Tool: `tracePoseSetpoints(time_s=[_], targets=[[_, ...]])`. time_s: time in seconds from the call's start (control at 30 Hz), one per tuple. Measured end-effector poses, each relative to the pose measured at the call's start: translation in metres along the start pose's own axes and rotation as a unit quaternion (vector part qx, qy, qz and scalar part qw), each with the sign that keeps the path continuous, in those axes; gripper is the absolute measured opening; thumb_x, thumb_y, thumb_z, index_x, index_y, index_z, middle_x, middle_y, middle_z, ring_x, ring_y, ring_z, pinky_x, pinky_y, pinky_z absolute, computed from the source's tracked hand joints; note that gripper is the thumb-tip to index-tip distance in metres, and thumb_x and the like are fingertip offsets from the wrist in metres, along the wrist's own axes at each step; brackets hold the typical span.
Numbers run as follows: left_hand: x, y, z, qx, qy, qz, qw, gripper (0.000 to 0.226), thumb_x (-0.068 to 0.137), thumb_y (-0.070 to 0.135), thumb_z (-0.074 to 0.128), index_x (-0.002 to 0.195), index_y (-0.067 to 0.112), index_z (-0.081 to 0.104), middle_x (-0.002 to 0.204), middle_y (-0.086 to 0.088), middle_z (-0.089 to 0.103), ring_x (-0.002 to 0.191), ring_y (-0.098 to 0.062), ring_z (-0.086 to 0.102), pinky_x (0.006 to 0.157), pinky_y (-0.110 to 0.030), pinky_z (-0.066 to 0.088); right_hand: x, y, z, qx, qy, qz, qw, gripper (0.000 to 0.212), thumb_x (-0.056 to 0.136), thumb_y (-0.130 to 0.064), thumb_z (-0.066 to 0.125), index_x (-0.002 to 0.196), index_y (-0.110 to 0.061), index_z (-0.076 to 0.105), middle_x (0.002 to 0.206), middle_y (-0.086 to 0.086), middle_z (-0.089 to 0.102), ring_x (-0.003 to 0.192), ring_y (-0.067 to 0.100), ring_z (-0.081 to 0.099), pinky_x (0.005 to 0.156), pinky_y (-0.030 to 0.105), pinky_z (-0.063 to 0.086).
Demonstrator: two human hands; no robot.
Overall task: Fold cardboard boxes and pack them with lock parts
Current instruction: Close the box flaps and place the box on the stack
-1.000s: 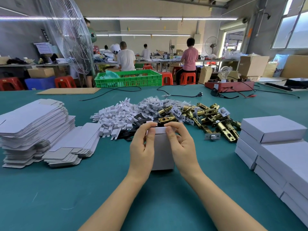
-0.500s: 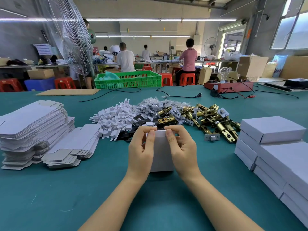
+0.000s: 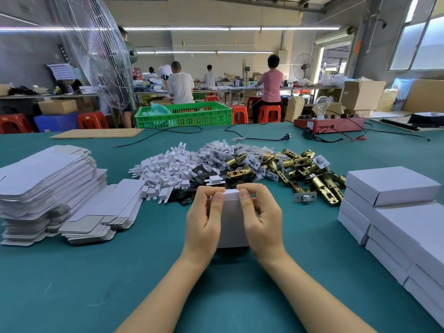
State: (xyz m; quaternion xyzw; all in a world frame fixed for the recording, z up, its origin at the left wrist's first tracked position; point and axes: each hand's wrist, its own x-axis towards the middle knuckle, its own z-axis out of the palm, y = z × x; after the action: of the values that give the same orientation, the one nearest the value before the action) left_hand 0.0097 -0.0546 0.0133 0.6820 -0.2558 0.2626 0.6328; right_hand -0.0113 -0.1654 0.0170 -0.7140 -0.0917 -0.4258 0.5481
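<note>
On the teal table (image 3: 72,284), small white box (image 3: 231,227) upright at centre, left hand (image 3: 204,222) and right hand (image 3: 262,219) gripping its sides, thumbs pinching the top flap, brass lock parts (image 3: 300,169) heaped just behind

Big wire-cage fan (image 3: 101,56) far left. Green plastic crate (image 3: 183,115) at table's far edge, black power cord (image 3: 259,138) snaking beside it. Red test box (image 3: 329,122) with clear bulb (image 3: 322,105) on top. Orange stools (image 3: 269,114), workers at benches behind.
</note>
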Motion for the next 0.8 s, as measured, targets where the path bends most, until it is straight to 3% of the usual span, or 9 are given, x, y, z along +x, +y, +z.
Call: tracePoseSetpoints(time_s=[0.2, 0.33, 0.4, 0.47, 0.6, 0.7, 0.8], targets=[[0.0, -0.001, 0.001, -0.005, -0.002, 0.008, 1.0, 0.013, 0.095, 0.045, 0.043, 0.091, 0.052, 0.053, 0.081, 0.024, 0.058, 0.073, 0.002, 0.053, 0.07, -0.01, 0.039, 0.0, 0.0, -0.002, 0.021, 0.006, -0.007, 1.0, 0.012, 0.093, -0.022, 0.055, 0.089, -0.019, 0.066, 0.082, 0.001, 0.065, 0.07, 0.015, 0.058, 0.063, 0.026, 0.045], [-0.002, -0.004, -0.003, 0.017, -0.017, 0.037, 0.999, 0.009, 0.095, 0.04, 0.043, 0.094, 0.038, 0.051, 0.079, 0.022, 0.058, 0.071, 0.005, 0.052, 0.068, -0.007, 0.039, -0.003, 0.004, -0.002, 0.01, 0.003, -0.036, 0.999, 0.012, 0.093, -0.022, 0.055, 0.089, -0.016, 0.065, 0.088, -0.005, 0.063, 0.082, 0.014, 0.061, 0.07, 0.027, 0.049], [-0.002, -0.007, -0.007, 0.05, -0.034, 0.064, 0.996, 0.005, 0.096, 0.035, 0.044, 0.095, 0.037, 0.049, 0.076, 0.017, 0.056, 0.071, 0.007, 0.051, 0.068, -0.006, 0.038, -0.004, 0.007, -0.001, -0.011, -0.006, -0.066, 0.998, 0.017, 0.093, -0.024, 0.052, 0.089, -0.012, 0.063, 0.094, -0.01, 0.06, 0.087, 0.012, 0.059, 0.074, 0.022, 0.046], [-0.002, -0.008, -0.009, 0.063, -0.043, 0.067, 0.995, 0.011, 0.096, 0.027, 0.049, 0.097, 0.037, 0.048, 0.077, 0.014, 0.056, 0.072, 0.009, 0.053, 0.068, -0.005, 0.038, -0.006, 0.009, 0.0, -0.022, -0.019, -0.063, 0.998, 0.014, 0.092, -0.028, 0.051, 0.093, -0.017, 0.061, 0.095, -0.011, 0.057, 0.088, 0.006, 0.056, 0.076, 0.016, 0.043], [-0.004, -0.009, -0.007, 0.054, -0.067, -0.01, 0.996, 0.016, 0.096, 0.025, 0.049, 0.107, 0.037, 0.049, 0.089, 0.014, 0.061, 0.078, 0.007, 0.058, 0.07, -0.006, 0.042, -0.009, 0.012, 0.001, -0.034, -0.056, -0.009, 0.998, 0.019, 0.09, -0.036, 0.054, 0.108, -0.042, 0.048, 0.098, -0.015, 0.057, 0.088, -0.002, 0.054, 0.077, 0.008, 0.039], [-0.001, -0.012, -0.008, 0.015, -0.108, -0.113, 0.988, 0.042, 0.1, 0.022, 0.054, 0.124, 0.05, 0.035, 0.106, 0.013, 0.063, 0.087, 0.002, 0.063, 0.074, -0.014, 0.051, -0.007, 0.014, 0.0, -0.018, -0.089, 0.056, 0.994, 0.037, 0.094, -0.029, 0.055, 0.121, -0.049, 0.042, 0.109, -0.007, 0.06, 0.093, 0.004, 0.057, 0.08, 0.017, 0.046], [0.002, -0.013, -0.008, -0.028, -0.114, -0.202, 0.972, 0.051, 0.097, 0.022, 0.059, 0.126, 0.054, 0.033, 0.106, 0.004, 0.069, 0.089, -0.006, 0.069, 0.073, -0.023, 0.056, -0.003, 0.018, -0.002, 0.013, -0.086, 0.155, 0.984, 0.044, 0.095, -0.026, 0.058, 0.122, -0.054, 0.039, 0.092, -0.001, 0.062, 0.079, 0.014, 0.062, 0.069, 0.028, 0.053]])
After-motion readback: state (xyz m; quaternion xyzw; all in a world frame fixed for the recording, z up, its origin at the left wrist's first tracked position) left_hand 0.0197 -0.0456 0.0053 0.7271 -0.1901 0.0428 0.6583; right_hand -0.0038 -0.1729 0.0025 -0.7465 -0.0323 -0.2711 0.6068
